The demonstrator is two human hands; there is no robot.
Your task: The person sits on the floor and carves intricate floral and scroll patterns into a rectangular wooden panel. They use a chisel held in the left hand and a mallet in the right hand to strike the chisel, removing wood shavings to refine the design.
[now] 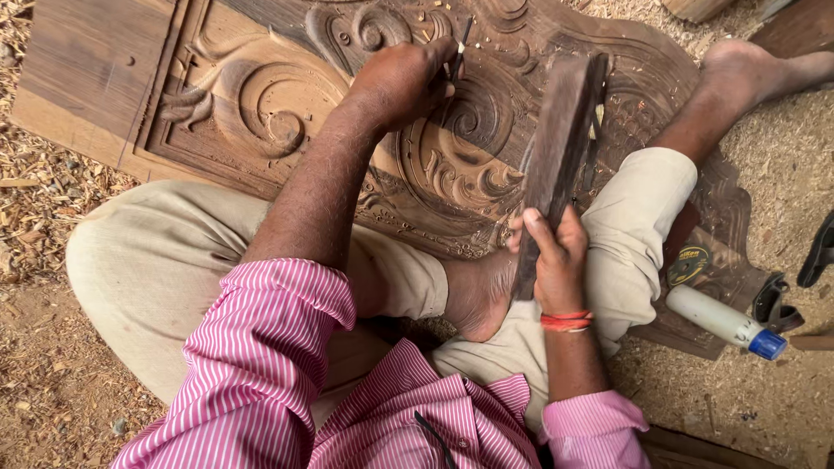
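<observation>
From the head view, the left hand [401,82] is clenched around a thin chisel [460,50], its tip set on the carved wooden panel [261,104] lying on the sawdust-strewn ground [52,365] under the person's legs. The right hand [556,260] grips a dark wooden mallet [560,148] raised above the panel. By the look of it, the carving is well advanced: deep scrolls and leaves cover the middle (pale chips lie near the chisel), while the left border remains plain. A white bottle [725,321] lies nearby.

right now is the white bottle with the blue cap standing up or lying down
Lying down. The white bottle rests on its side at the carved panel's edge, blue cap on, pointing right over the sawdust.
</observation>
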